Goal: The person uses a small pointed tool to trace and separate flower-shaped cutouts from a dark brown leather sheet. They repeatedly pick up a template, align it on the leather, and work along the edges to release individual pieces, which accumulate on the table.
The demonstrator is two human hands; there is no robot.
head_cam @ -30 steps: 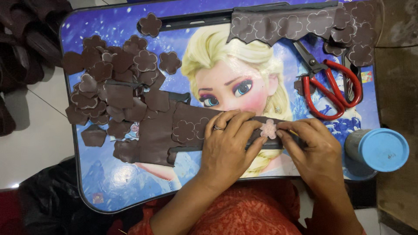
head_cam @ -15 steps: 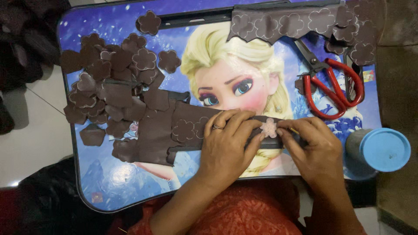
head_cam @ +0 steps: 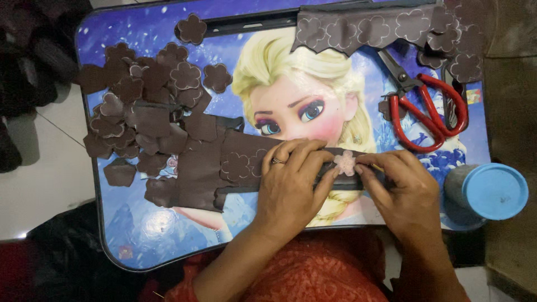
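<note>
A brown fabric strip (head_cam: pixel 235 165) marked with flower outlines lies across a blue picture lap table (head_cam: pixel 140 235). My left hand (head_cam: pixel 291 182) presses flat on the strip, a ring on one finger. A small pale pink flower template (head_cam: pixel 345 162) rests on the strip between both hands. My right hand (head_cam: pixel 400 187) pinches at the template's right edge; a thin yellowish tip shows by its fingers, but I cannot tell what it is.
Several brown cut flower pieces (head_cam: pixel 145 112) are piled on the table's left. Another marked brown strip (head_cam: pixel 369 31) lies along the top edge. Red-handled scissors (head_cam: pixel 428 114) sit at upper right. A blue-lidded container (head_cam: pixel 492 190) stands at the right edge.
</note>
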